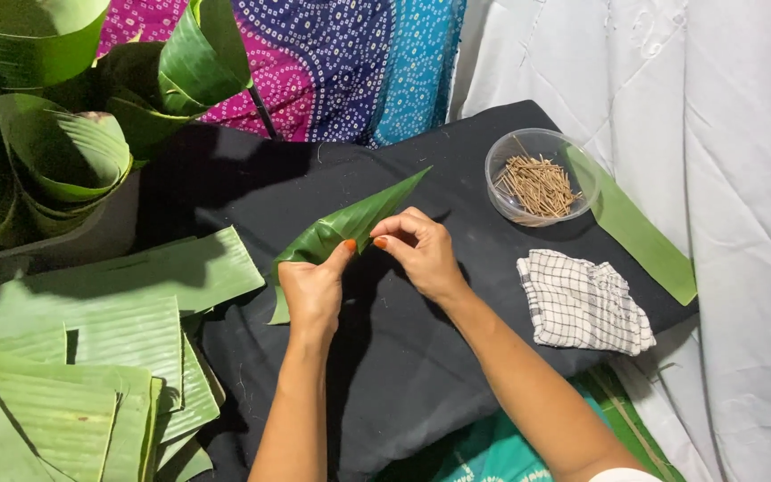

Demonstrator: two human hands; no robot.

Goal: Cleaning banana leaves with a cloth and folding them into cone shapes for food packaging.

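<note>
I see a rolled green leaf cone (pixel 350 223) held just above the black cloth (pixel 403 357), its tip pointing up and right. My left hand (pixel 314 290) pinches its lower edge between thumb and forefinger; the right hand (pixel 421 250) pinches the fold beside it, fingers curled. A clear bowl of thin sticks (pixel 537 183) sits near, though I can't tell what they're made of. A checked rag (pixel 582 303) lies close by, cut leaf sheets (pixel 91 357) stack at left, and white fabric (pixel 742 178) hangs at right.

Both hands (pixel 363 268) bare w/ orange-painted nails, forearms uncovered, white sleeve edge at right elbow.
</note>
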